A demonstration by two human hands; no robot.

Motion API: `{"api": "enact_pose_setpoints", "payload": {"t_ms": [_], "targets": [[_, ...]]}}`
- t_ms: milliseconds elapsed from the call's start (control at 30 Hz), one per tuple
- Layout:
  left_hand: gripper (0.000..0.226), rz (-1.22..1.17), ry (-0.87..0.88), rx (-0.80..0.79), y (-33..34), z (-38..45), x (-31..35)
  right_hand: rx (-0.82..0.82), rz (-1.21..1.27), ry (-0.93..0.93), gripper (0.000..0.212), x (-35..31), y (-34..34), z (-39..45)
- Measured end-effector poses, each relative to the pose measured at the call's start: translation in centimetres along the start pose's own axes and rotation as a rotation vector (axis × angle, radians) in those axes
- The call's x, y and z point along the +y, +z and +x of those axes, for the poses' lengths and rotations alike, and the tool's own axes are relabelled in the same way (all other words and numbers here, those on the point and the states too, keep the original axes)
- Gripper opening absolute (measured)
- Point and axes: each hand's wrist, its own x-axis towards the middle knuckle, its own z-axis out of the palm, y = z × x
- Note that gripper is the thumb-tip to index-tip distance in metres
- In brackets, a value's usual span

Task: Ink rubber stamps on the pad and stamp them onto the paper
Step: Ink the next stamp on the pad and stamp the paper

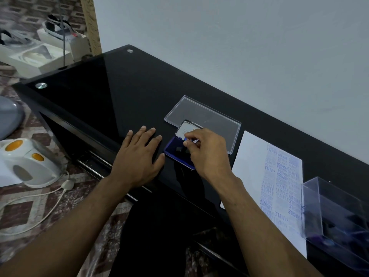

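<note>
A blue ink pad (173, 151) lies open on the black glass table, its silver lid (184, 128) tilted up behind it. My right hand (205, 152) hovers over the pad and pinches a small rubber stamp (189, 139) with a blue top between thumb and fingers. Most of the stamp is hidden by the fingers. My left hand (139, 156) rests flat on the table just left of the pad, fingers spread. A white sheet of paper (251, 166) lies to the right, its right half covered with blue stamped words.
A clear plastic lid (211, 114) lies flat behind the pad. A clear plastic box (335, 216) with dark stamps inside stands at the right, partly over the paper. The wall runs along the table's far edge. A white kettle (30, 162) sits on the floor at left.
</note>
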Motion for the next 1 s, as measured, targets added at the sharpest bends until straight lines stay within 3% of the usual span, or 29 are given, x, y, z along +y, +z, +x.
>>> {"api": "enact_pose_setpoints", "payload": {"t_ms": [200,500,1000], "targets": [[0.073,-0.118,0.025,0.025,-1.1,0.3,1.1,0.205,0.131,0.038,0.024,2.2,-1.7,-1.7],[0.069,-0.214,0.195,-0.008,-1.1,-0.1,9.5,0.270,0.227,0.178,0.017,6.4,-6.2,-7.5],[0.064,-0.246,0.386,-0.198,2.3,-1.8,20.5,0.325,0.124,0.272,0.022,12.2,-11.1,-16.1]]}}
